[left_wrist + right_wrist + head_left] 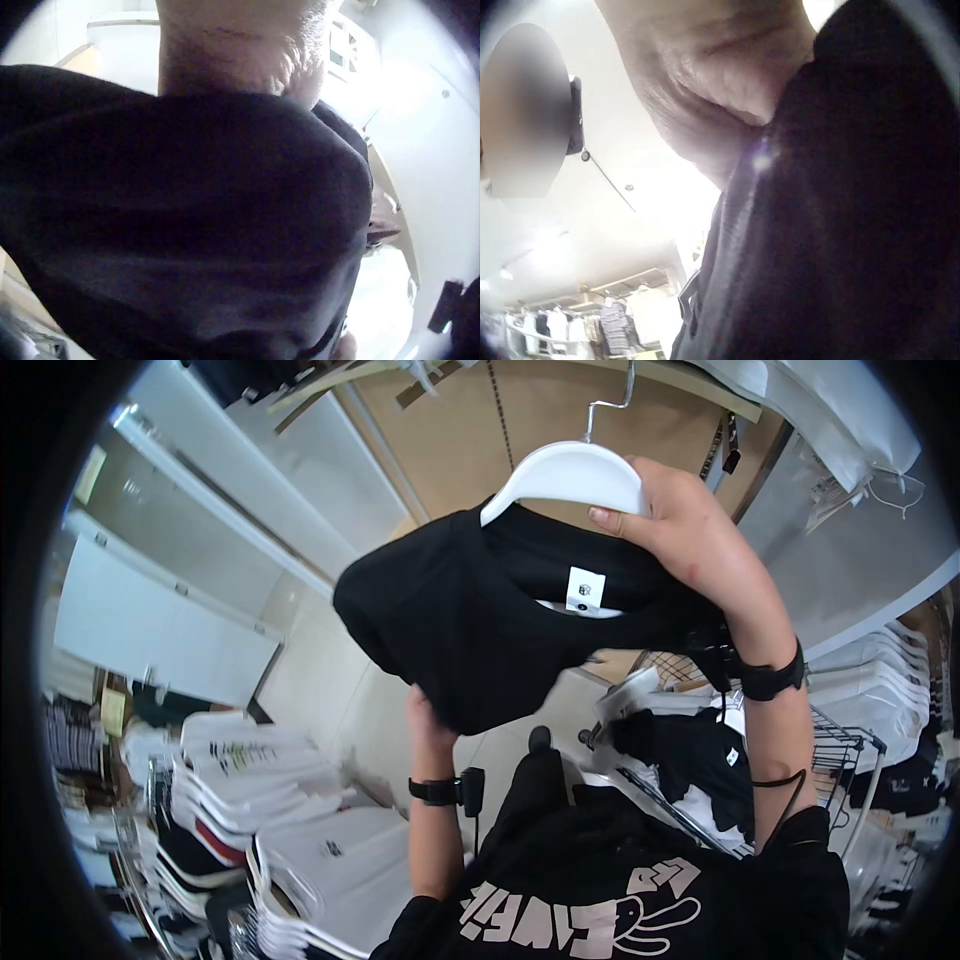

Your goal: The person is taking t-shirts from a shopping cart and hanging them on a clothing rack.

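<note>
A black T-shirt (470,620) with a white neck label (585,592) hangs on a white plastic hanger (565,475) held up at chest height. My right hand (680,525) grips the hanger's right shoulder and the shirt's collar there. My left hand (428,715) reaches up under the shirt's lower edge; its fingers are hidden in the fabric. In the left wrist view black cloth (187,225) fills the frame below the palm (240,52). The right wrist view shows the palm (712,82) against black fabric (847,210).
A rack of hung white T-shirts (270,810) stands at lower left. A wire basket (830,750) with black and white garments sits at right, more white shirts (880,680) beyond it. White shelves (170,600) and a brown wall panel (470,430) lie ahead.
</note>
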### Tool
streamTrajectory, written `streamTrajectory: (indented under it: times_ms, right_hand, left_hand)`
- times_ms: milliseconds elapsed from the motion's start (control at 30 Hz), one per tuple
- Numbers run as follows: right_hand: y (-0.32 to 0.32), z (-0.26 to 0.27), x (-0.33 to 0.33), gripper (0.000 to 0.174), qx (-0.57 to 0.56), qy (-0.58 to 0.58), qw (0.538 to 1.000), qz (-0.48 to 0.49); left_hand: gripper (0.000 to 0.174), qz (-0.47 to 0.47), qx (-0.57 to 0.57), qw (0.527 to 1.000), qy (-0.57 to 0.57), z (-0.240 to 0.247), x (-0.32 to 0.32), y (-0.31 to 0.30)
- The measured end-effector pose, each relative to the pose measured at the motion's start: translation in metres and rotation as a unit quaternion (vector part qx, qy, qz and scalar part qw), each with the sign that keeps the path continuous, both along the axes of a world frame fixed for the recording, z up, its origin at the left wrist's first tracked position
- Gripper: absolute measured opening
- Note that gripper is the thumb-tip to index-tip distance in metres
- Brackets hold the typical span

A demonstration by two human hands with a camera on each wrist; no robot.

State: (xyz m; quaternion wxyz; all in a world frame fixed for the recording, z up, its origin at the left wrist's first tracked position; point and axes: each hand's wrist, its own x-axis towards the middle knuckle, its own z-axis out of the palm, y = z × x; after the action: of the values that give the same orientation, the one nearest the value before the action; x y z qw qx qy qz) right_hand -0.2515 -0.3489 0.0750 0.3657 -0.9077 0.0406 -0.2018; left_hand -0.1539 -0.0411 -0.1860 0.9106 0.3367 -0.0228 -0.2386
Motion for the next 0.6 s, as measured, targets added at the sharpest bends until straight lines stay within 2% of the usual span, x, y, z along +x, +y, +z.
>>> streamTrajectory:
  times_ms: [33,67,100,133,167,200,233,267,300,333,367,400,433,533,600]
  right_hand:
    - [0.002,-0.001,-0.008,0.032,0.031,0.013,0.999,0.03]
    - [0.006,-0.002,-0.016,0.036,0.099,0.034,0.992,0.069]
    - [0.011,-0.008,-0.023,0.036,0.1,0.038,0.991,0.08]
    - [0.012,-0.015,-0.027,0.037,0.119,0.028,0.988,0.09]
    - [0.017,-0.021,-0.032,0.039,0.136,0.018,0.985,0.102]
    - [0.023,-0.026,-0.038,0.039,0.136,0.022,0.984,0.114]
    - [0.028,-0.029,-0.041,0.039,0.129,0.033,0.985,0.106]
    - [0.033,-0.031,-0.044,0.039,0.123,0.041,0.987,0.096]
    - [0.037,-0.034,-0.047,0.039,0.125,0.042,0.986,0.102]
    - [0.046,-0.037,-0.052,0.04,0.149,0.06,0.979,0.128]
    - [0.051,-0.039,-0.052,0.042,0.169,0.077,0.971,0.152]
    - [0.054,-0.035,-0.054,0.042,0.188,0.077,0.965,0.166]
    - [0.063,-0.04,-0.051,0.042,0.187,0.08,0.96,0.193]
    - [0.067,-0.05,-0.051,0.038,0.208,0.051,0.953,0.217]
    - [0.065,-0.046,-0.053,0.038,0.226,0.091,0.945,0.219]
  left_hand:
    - [0.042,0.007,-0.015,0.999,-0.029,0.009,-0.016,0.014]
    - [0.038,0.047,0.025,0.999,-0.011,0.022,-0.033,0.026]
    - [0.038,0.058,0.027,0.998,-0.008,0.031,-0.041,0.044]
    - [0.036,0.042,0.26,0.962,-0.065,0.038,-0.042,0.062]
    - [0.035,0.022,0.478,0.871,-0.114,0.044,-0.05,0.079]
    - [0.032,0.109,0.629,0.739,-0.214,0.052,-0.064,0.092]
    - [0.031,0.185,0.747,0.563,-0.301,0.066,-0.079,0.099]
    - [0.028,0.296,0.768,0.433,-0.366,0.085,-0.097,0.106]
    - [0.022,0.349,0.751,0.424,-0.367,0.113,-0.117,0.102]
    - [0.022,0.33,0.646,0.599,-0.34,0.139,-0.149,0.088]
    - [0.022,0.303,0.506,0.748,-0.303,0.158,-0.171,0.062]
    - [0.022,0.181,0.443,0.83,-0.287,0.172,-0.177,0.032]
    - [0.022,0.08,0.376,0.887,-0.255,0.178,-0.191,0.015]
    - [0.024,0.008,0.304,0.932,-0.195,0.172,-0.191,-0.02]
    - [0.022,-0.028,0.267,0.949,-0.164,0.162,-0.183,-0.036]
